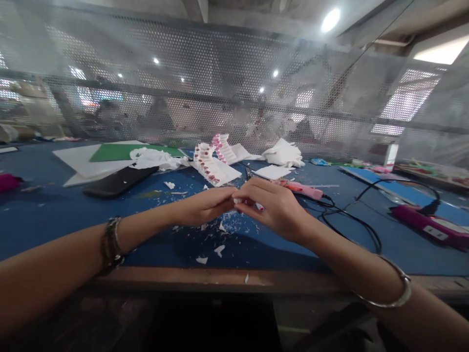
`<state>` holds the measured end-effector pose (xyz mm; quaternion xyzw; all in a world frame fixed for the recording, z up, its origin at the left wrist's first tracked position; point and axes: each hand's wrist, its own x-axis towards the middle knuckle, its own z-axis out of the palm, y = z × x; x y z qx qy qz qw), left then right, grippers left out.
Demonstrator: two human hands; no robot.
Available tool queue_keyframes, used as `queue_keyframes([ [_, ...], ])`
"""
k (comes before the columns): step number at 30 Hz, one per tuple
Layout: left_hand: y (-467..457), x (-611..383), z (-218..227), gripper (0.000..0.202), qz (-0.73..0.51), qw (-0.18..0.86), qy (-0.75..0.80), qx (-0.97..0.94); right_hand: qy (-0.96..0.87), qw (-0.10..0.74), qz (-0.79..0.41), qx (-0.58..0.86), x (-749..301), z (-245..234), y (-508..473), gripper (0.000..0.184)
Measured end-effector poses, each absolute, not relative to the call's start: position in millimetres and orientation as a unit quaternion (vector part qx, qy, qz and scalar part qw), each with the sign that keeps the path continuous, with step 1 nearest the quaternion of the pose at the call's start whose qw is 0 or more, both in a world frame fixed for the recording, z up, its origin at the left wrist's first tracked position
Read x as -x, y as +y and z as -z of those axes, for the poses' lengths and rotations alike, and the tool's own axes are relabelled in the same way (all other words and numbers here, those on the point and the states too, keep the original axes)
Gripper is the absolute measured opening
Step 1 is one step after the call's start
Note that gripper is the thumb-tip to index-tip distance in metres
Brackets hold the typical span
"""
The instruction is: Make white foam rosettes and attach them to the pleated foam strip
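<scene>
Both hands meet just above the middle of the table. My right hand [276,205] is closed in a pinch around a small white piece [238,200], perhaps rolled paper, with a red-pink end showing below the fingers. My left hand [208,203] has its fingertips pressed together at the other side of that piece, which they mostly hide. White scraps [220,250] and fine shavings lie under the hands. Just beyond stand pleated white paper strips [218,171] with dark red and pink beads or buds along their edges.
A pink hot-glue gun [308,190] with a black cable lies right of my hands, near a purple power strip [428,222]. Left are a black phone-like slab [120,182], crumpled white tissue [157,159] and a green sheet [110,152]. White paper [284,154] is heaped behind; a perforated screen [220,73] rises beyond.
</scene>
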<state>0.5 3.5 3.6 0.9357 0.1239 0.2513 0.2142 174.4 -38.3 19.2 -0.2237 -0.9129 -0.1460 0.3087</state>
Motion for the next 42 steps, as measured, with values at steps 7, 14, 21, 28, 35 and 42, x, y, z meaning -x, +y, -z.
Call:
queue_keyframes([
  [7, -2.1, -4.7, -3.3, 0.016, -0.276, 0.156, 0.105, -0.942, -0.914, 0.318, 0.125, 0.221, -174.5, -22.2, -42.1, 0.011],
  [14, -11.6, -4.8, -4.0, 0.017, -0.342, 0.097, 0.111, -0.928, -0.895, 0.376, 0.081, 0.228, -170.3, -24.7, -49.2, 0.015],
  [21, -15.6, -4.2, -3.3, 0.014, -0.331, 0.035, 0.185, -0.924, -0.873, 0.301, 0.129, 0.362, -199.3, -62.1, -50.4, 0.013],
  [28, -9.6, -5.5, 0.2, 0.018, -0.333, 0.062, 0.195, -0.921, -0.795, -0.026, 0.146, 0.588, -239.4, -38.2, -39.5, 0.034],
  [35, -9.4, -5.6, -0.3, 0.018, -0.307, 0.098, 0.184, -0.929, -0.77, -0.069, 0.17, 0.611, -241.3, -16.4, -31.6, 0.019],
  [42, -8.0, -6.7, 0.9, 0.024, -0.335, 0.155, 0.264, -0.891, -0.745, -0.046, 0.178, 0.641, -247.9, -33.0, -43.3, 0.016],
])
